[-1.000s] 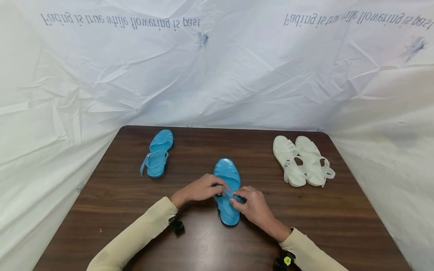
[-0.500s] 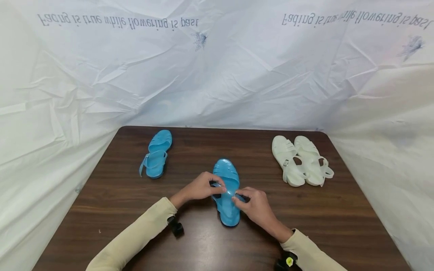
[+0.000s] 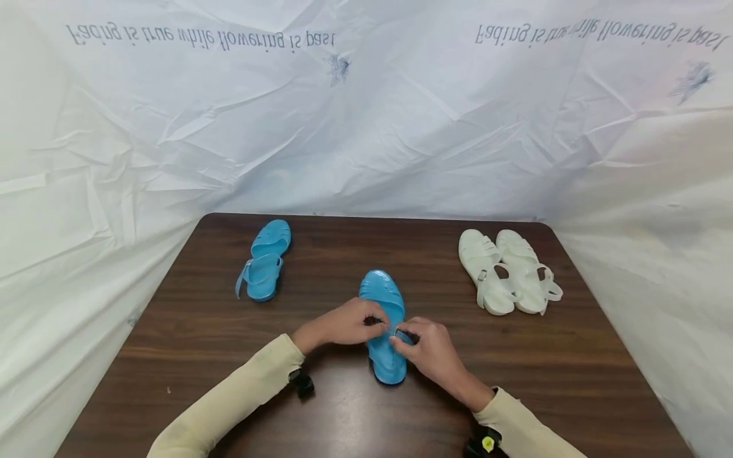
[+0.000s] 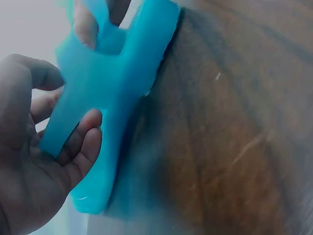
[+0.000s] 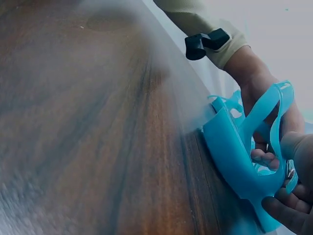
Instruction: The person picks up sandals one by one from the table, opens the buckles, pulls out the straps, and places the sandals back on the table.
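Head view: a blue sandal (image 3: pixel 392 313) lies near the middle of the surface (image 3: pixel 343 423), toe pointing away from the person and heel toward them, a placing that seems to put either side within easy reach of a hand. In the left wrist view, the plain strap (image 4: pixel 73 100) runs between the bent fingers of the left hand (image 3: pixel 349 321), which holds it lightly, apparently to keep the loose end steady. The right hand (image 3: pixel 432 346) pinches the sandal's other side near a small metal buckle (image 5: pixel 290 169), probably to keep that part lifted and facing inward; the exact fingertip contact is partly hidden. The two hands come in from opposite sides, near each other over the sole, perhaps so that each can steady one half of the fastening. Farther out, a second blue sandal (image 3: pixel 266 270) lies toward the far left with its strap hanging loose, and two white sandals (image 3: pixel 487 280) lie side by side at the far right, both groups well apart from the hands, likely leaving them room.
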### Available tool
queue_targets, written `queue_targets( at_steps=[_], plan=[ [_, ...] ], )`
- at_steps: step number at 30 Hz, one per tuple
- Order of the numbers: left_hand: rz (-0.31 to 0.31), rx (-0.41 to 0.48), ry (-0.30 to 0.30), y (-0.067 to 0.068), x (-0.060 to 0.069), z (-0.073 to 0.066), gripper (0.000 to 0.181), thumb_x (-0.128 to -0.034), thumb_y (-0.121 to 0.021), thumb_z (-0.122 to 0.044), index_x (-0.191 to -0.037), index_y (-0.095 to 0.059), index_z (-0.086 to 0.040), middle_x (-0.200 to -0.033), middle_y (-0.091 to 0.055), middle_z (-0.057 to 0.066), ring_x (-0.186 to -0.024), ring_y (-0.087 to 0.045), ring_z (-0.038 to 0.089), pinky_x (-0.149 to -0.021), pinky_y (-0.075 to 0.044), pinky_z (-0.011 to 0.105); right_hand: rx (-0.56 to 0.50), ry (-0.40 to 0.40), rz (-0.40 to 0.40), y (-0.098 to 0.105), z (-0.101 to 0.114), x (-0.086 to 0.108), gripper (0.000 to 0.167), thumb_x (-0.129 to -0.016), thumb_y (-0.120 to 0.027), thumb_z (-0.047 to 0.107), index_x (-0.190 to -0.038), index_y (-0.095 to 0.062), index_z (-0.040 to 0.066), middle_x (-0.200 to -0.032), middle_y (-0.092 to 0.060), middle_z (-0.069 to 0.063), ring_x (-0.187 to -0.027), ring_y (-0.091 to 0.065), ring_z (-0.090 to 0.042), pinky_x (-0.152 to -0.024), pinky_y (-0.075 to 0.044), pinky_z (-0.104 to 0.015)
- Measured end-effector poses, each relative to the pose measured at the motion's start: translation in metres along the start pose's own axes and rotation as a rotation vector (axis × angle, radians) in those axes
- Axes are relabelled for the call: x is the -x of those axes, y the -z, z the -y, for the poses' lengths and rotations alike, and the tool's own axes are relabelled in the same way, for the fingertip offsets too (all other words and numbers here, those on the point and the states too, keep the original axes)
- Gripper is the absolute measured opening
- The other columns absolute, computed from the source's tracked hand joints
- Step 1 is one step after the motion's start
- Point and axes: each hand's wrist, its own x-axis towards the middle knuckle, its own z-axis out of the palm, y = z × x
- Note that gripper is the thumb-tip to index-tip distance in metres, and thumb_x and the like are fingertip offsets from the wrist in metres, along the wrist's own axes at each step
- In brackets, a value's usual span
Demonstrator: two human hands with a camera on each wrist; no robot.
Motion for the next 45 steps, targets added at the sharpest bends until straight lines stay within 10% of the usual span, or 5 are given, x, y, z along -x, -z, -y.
queue_targets(
  at_steps=[23, 36, 45],
  plan=[
    [-0.084, 0.083, 0.074, 0.005, 0.006, 0.006, 0.013, -0.0986, -0.069, -0.018, -0.098, -0.081, -0.017, -0.093, -0.070, -0.009, -0.082, -0.062, 0.003, -0.072, -0.054, 0.024, -0.021, 0.012, -0.075, -0.004, -0.004, 0.006, 0.020, -0.084, -0.085, 0.013, -0.100, -0.081, 0.002, -0.095, -0.076, -0.001, -0.083, -0.071, -0.007, -0.069, -0.057, -0.022],
    [0.038, 0.009, -0.035, 0.005, -0.004, -0.005, 0.020, -0.1049, -0.059, -0.025, -0.103, -0.078, -0.018, -0.085, -0.071, -0.005, -0.058, -0.054, 0.001, -0.057, -0.046, 0.018, -0.019, 0.000, -0.063, -0.003, 0.001, 0.004, 0.013, -0.085, -0.086, 0.019, -0.095, -0.082, 0.012, -0.088, -0.075, 0.006, -0.076, -0.066, 0.002, -0.065, -0.055, -0.019],
    [-0.031, 0.126, -0.045, -0.001, -0.006, 0.008, 0.014, -0.1023, -0.065, -0.022, -0.100, -0.078, -0.017, -0.095, -0.073, -0.007, -0.072, -0.062, 0.002, -0.065, -0.054, 0.023, -0.040, -0.035, -0.144, -0.007, 0.000, 0.006, 0.015, -0.082, -0.087, 0.015, -0.095, -0.082, 0.008, -0.085, -0.075, 0.003, -0.072, -0.065, 0.001, -0.062, -0.055, -0.020]
  ],
)
